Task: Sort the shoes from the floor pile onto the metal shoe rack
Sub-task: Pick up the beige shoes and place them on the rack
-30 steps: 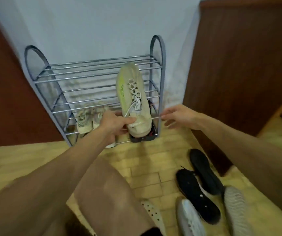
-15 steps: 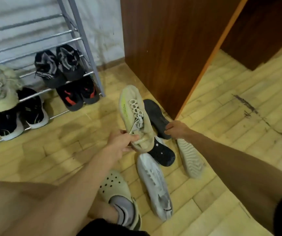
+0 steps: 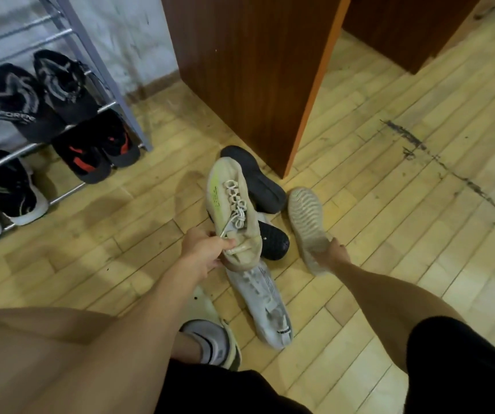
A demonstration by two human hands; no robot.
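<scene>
You are holding the cream sneaker (image 3: 230,210) in your left hand (image 3: 203,252), fingers closed around its heel end and the loose lace, so the shoe is hanging just above the floor pile with its toe pointing away from you. Your right hand (image 3: 334,254) is closing on the heel end of its likely mate, the upturned cream shoe (image 3: 307,225) lying sole-up just to the right of the held sneaker; how firmly the fingers are gripping it is hard to tell, since the shoe is hiding most of them. That shoe's long axis is running away from you, roughly parallel to the held sneaker, heel nearest your right hand.

Around the held sneaker, one black sole-up shoe (image 3: 255,179) is lying just behind it, another black shoe (image 3: 273,240) is peeking out under its right side, and a white shoe (image 3: 265,306) is lying beneath and nearer to you.

The metal shoe rack (image 3: 100,64) is standing well to the left of the held sneaker and further from you, already carrying dark pairs on its lower bars. Judging from this, the coming move is a lift of the upturned shoe and a swing of both hands leftward, turning that shoe sole-down on the way
</scene>
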